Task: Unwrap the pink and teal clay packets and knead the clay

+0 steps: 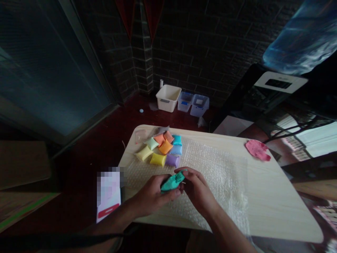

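Observation:
Over the front of the table, both hands meet on a lump of green modelling clay (172,181) with dark marks near its right end; I cannot tell whether it is wrapped. My left hand (151,196) grips its left part, thumb on the near side and fingers around it. Fingers of my right hand (197,186) are closed on its right end, and a thin pale tip shows beside them. Just beyond the hands lie several small pouches in different colours, among them a yellow pouch (158,160), a purple pouch (172,160) and an orange pouch (165,147).
Bubble wrap (210,172) covers the middle of the pale table (279,196). A flattened pink piece (257,150) lies at the far right. Left of the table is a lit phone screen (109,193). Bins (168,99) stand by the wall; a water dispenser (280,82) is at right.

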A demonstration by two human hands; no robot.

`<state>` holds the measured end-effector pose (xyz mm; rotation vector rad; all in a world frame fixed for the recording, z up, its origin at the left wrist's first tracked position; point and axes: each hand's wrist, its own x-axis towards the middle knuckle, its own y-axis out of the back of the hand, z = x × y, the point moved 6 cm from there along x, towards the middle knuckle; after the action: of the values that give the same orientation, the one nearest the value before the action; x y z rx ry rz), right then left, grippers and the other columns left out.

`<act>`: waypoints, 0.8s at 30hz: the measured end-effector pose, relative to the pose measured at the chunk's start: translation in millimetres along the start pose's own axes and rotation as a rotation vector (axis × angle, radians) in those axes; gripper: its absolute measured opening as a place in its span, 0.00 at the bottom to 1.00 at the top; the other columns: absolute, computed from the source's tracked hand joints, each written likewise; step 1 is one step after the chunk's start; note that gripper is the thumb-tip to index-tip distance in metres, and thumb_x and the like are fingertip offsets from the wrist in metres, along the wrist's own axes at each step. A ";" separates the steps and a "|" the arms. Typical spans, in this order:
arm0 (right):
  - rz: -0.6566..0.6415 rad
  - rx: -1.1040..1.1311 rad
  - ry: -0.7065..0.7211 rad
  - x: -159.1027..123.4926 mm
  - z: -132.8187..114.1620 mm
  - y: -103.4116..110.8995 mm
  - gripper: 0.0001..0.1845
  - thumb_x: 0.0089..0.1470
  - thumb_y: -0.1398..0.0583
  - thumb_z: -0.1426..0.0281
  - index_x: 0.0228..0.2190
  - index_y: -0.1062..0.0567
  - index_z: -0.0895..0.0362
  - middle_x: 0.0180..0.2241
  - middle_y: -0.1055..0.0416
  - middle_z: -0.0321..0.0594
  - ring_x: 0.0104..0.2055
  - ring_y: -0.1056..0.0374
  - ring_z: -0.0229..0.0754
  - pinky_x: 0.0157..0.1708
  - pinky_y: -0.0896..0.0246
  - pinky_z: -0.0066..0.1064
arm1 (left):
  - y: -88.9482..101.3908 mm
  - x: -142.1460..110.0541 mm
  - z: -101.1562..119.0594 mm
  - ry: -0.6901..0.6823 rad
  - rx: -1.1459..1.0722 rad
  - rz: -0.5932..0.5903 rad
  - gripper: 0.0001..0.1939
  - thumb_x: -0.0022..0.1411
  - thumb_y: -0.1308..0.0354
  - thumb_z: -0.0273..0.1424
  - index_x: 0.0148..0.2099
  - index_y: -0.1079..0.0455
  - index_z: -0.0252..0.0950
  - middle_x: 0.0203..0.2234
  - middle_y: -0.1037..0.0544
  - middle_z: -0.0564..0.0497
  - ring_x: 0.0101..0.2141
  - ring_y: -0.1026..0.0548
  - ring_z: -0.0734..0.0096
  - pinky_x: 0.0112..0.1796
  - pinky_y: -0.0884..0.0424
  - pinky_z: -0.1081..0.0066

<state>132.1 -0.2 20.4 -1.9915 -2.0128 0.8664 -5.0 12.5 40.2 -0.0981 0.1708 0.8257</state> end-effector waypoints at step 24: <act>-0.127 -0.065 0.100 -8.9 -13.0 -3.5 0.14 0.51 0.26 0.62 0.38 0.18 0.53 0.28 0.27 0.34 0.29 0.37 0.37 0.30 0.43 0.29 | 8.9 -4.9 14.3 -0.152 0.211 0.105 0.16 0.65 0.36 0.44 0.40 0.24 0.34 0.27 0.26 0.55 0.28 0.32 0.71 0.30 0.39 0.72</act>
<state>136.4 -5.0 35.2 -1.8750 -2.1083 0.6695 -13.1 17.1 55.0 0.1731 0.1193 0.9110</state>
